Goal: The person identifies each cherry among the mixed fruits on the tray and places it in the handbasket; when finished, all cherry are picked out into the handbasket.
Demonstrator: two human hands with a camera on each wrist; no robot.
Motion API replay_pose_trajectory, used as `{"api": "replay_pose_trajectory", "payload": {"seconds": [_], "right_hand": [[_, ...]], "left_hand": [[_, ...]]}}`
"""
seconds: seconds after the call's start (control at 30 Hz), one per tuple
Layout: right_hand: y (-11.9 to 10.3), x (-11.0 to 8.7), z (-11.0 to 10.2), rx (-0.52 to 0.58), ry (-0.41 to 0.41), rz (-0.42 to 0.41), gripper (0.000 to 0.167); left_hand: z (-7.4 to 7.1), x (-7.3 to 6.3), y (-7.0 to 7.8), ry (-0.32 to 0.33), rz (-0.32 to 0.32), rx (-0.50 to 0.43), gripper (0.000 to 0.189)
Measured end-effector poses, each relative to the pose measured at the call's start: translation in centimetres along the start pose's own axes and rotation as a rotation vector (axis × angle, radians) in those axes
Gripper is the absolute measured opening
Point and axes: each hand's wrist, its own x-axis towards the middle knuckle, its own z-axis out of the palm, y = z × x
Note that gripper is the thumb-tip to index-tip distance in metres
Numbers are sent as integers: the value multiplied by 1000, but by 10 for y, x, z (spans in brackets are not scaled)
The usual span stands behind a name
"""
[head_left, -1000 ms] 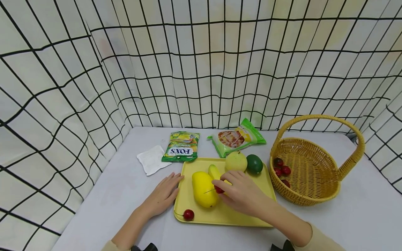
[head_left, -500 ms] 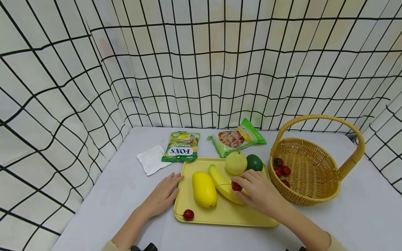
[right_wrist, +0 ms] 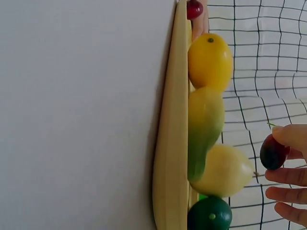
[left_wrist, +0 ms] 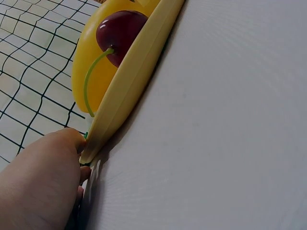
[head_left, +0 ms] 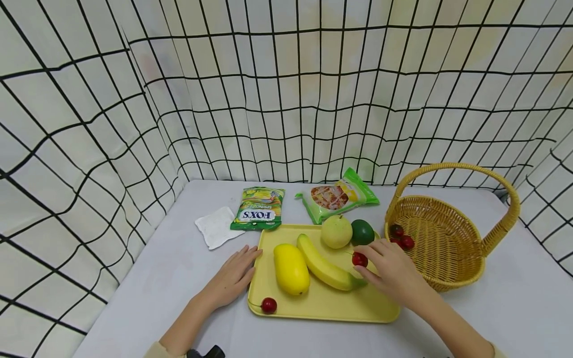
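Between thumb and fingers, my right hand (head_left: 394, 271) pinches a red cherry (head_left: 359, 259) above the right side of the yellow tray (head_left: 331, 314). The same cherry (right_wrist: 273, 152) hangs higher than the fruit in the right wrist view. My left hand (head_left: 233, 276) lies with relaxed fingers against the tray's left edge. On the tray are a yellow mango-like fruit (head_left: 291, 269), a banana (head_left: 329, 268), a round yellow-green pear (head_left: 336, 232) and a dark green fruit (head_left: 362, 232). Another cherry (head_left: 268, 306) sits in the front left corner, its stem pointing left.
Right of the tray stands a wicker basket (head_left: 447, 238) with a tall handle and several cherries (head_left: 406, 242) inside. Behind the tray lie a green FOX'S candy bag (head_left: 258, 209), a green snack bag (head_left: 335, 196) and a white packet (head_left: 218, 227). Black netting encloses the table.
My right hand has moved right with the cherry, from beside the mango-like fruit, across the banana, toward the basket. The banana now shows fully. My left hand stays put.
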Motion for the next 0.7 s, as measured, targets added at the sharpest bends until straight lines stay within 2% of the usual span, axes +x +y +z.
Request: {"api": "replay_pose_trajectory", "payload": {"seconds": [0.17,0.47,0.7], "right_hand": [[11,-7,-8,-18,18,71,33],[27,-20,-13,-48,80,91,36],[39,-27,-18,-61,83,163,36]], "left_hand": [[0,0,0,0,4,-3,44],[-1,0,0,1,8,5,44],[0,0,0,-3,1,-1,44]]}}
